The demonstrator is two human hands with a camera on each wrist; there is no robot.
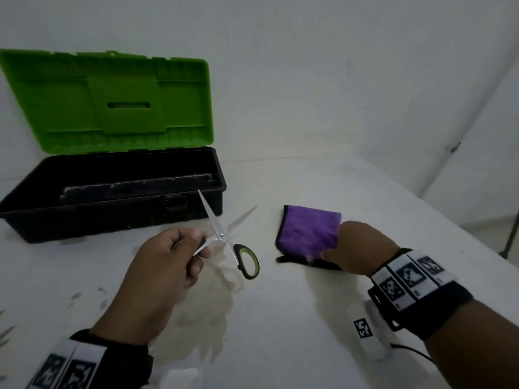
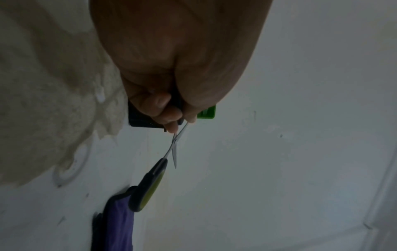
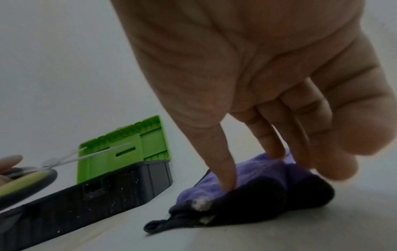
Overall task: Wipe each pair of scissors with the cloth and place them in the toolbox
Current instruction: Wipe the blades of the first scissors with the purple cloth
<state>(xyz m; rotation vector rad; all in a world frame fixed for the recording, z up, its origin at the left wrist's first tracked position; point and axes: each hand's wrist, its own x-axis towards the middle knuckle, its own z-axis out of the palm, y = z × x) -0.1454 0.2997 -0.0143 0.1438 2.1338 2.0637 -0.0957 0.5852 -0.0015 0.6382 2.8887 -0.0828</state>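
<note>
My left hand [image 1: 199, 248] grips one handle of the scissors [image 1: 222, 235] and holds them above the white table, blades spread apart. Their other black-and-green handle loop [image 1: 247, 261] hangs free. In the left wrist view my curled fingers [image 2: 169, 117] wrap that handle, and the scissors [image 2: 174, 146] point down at the cloth [image 2: 118, 225]. My right hand [image 1: 337, 242] rests on the folded purple cloth [image 1: 306, 231]; its fingertips [image 3: 228, 183] dig into the bunched cloth [image 3: 204, 185], thumb at its near edge. The black toolbox [image 1: 222, 175] stands open at back left, green lid [image 1: 112, 99] raised.
A brownish stain [image 1: 207, 304] spreads over the table in front of me. A white marker block with a cable [image 1: 370, 338] lies near my right wrist. The table's right edge [image 1: 477, 240] runs diagonally, with a metal leg [image 1: 509, 237] beyond. A wall rises close behind the toolbox.
</note>
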